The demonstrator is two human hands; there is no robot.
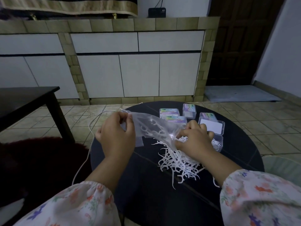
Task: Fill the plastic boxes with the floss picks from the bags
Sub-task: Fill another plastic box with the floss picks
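Emptying a bag of floss picks onto the round tabletop

We see the floss picks (177, 159) heaped at the centre of the dark tabletop (146, 185), a few left inside the clear bag (154, 128) held above them. Our left hand (116, 136) pinches the bag's upper end at 10 o'clock; our right hand (193, 141) is clenched on its lower end at 2 o'clock, beside the open plastic box (218, 141). Closed boxes (170, 112) sit at 12 o'clock. Next, we judge, shake out the remainder, then gather picks into the box.
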